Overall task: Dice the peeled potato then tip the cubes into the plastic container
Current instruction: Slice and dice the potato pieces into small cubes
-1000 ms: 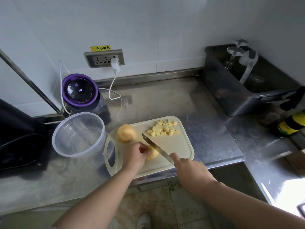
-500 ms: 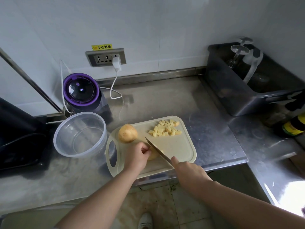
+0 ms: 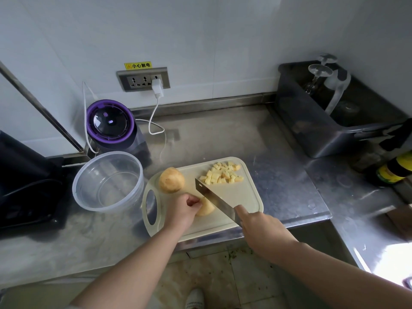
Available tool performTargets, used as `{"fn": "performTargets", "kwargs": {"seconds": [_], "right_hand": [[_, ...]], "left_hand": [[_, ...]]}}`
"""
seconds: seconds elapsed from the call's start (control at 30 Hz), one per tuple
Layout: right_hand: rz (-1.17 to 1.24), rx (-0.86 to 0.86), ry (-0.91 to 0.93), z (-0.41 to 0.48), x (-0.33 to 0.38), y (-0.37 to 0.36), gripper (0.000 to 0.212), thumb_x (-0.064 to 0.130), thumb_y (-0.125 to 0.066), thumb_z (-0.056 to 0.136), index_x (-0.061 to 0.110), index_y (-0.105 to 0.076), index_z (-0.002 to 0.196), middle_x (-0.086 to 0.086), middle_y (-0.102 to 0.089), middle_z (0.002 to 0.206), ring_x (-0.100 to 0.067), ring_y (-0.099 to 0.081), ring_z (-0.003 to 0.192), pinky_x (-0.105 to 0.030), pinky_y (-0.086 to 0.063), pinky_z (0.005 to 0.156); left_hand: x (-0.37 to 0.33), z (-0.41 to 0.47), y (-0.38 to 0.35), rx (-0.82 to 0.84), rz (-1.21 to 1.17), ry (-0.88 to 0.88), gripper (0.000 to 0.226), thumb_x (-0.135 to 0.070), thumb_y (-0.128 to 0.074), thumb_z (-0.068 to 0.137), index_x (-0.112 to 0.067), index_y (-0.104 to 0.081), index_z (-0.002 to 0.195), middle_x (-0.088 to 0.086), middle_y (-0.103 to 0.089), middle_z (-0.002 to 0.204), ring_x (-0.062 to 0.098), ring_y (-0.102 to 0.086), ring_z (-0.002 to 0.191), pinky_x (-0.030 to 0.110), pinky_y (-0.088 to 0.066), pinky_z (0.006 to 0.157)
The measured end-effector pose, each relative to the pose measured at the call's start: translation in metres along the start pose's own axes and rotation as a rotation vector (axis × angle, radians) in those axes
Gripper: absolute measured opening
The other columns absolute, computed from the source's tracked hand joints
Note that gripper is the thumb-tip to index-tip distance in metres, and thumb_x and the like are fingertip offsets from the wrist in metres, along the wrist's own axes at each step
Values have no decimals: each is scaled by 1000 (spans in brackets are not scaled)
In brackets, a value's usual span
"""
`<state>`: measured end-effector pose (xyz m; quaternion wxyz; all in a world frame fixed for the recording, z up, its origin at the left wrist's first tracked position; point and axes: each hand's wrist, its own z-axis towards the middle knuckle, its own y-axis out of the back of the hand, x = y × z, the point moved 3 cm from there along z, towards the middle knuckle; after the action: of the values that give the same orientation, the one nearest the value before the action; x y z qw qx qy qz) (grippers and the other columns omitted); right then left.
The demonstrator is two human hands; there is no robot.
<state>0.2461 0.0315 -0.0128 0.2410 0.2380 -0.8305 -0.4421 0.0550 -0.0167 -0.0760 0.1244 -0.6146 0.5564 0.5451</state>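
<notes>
Single head-worn wide-angle view, looking forward and steeply down over the steel tabletop [image 3: 223, 134] from standing height; wall edges bow with lens distortion. Near range: both forearms enter from the bottom edge, the cutting board [image 3: 245, 197] sits just below frame centre. The wall socket [image 3: 142, 79] lies upper centre-left, a grey tub [image 3: 323, 134] upper right, floor tiles along the bottom.

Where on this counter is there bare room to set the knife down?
Bare steel lies between the cutting board and the grey tub, and behind the board toward the wall. Crowded on the left: plastic container, purple appliance, cable.
</notes>
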Motion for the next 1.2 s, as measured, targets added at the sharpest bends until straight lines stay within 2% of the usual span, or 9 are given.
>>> {"fn": "performTargets", "kwargs": {"seconds": [0.1,0.27,0.47,0.53,0.63,0.83,1.0,1.1,1.2], "right_hand": [[6,-13,8,-3,2,-2,46,4,-48,96,26,-27,131,-5,-62,97,-19,-66,79,-35,-60,75],[21,1,9,-8,6,-1,47,7,-51,98,25,-27,133,-4,-62,103,-20,-66,86,-34,-59,78],[-11,22,10,-8,13,-4,54,-5,-45,92,20,-27,136,-7,-62,94,-19,-63,77,-32,-52,66],[-31,29,12,-3,14,-7,56,-6,-43,92,19,-26,139,-7,-62,95,-19,-60,76,-31,-50,64],[-34,40,13,4,14,-14,52,-5,-43,93,18,-28,137,-5,-59,91,-18,-59,76,-29,-47,63],[14,72,-4,13,1,-17,39,8,-51,97,24,-31,127,-1,-59,92,-14,-63,77,-29,-59,72],[44,90,54,26,-16,-4,28,20,-44,104,22,-33,129,3,-59,94,-15,-64,76,-24,-56,69],[91,51,49,26,-21,6,18,24,-37,106,27,-34,124,9,-54,84,-11,-61,72,-21,-52,60],[71,23,49,19,-18,13,24,24,-38,105,28,-34,129,5,-57,94,-11,-61,74,-20,-53,62]], "left_hand": [[0,-1,0,-18,7,-7,8,-18,-70,85,-23,-64,84,-2,-68,91,22,-65,93,46,-54,90],[1,-1,-1,-30,25,-26,12,-19,-70,86,-14,-69,97,0,-70,97,19,-64,95,43,-54,91],[0,-2,-1,-30,38,-28,15,-18,-70,86,-12,-69,100,2,-70,98,20,-64,96,44,-53,92],[-1,-2,0,-46,83,-40,13,-16,-68,87,-11,-69,99,2,-70,98,19,-63,94,38,-51,92],[-3,-4,1,-50,132,-63,7,-15,-65,89,-14,-67,95,0,-68,95,14,-61,88,25,-46,80],[-2,-5,2,-38,142,-89,4,-19,-65,90,-20,-64,93,-9,-63,93,8,-58,89,15,-42,70],[4,-4,1,0,83,-68,6,-21,-65,90,-22,-63,96,-8,-64,94,10,-61,93,30,-55,84],[5,-3,1,-5,82,-57,8,-21,-65,90,-22,-62,97,-9,-63,95,9,-60,93,25,-53,82],[3,-5,1,-23,82,-59,7,-21,-64,90,-22,-61,96,-10,-62,93,10,-60,92,23,-50,82]]}}
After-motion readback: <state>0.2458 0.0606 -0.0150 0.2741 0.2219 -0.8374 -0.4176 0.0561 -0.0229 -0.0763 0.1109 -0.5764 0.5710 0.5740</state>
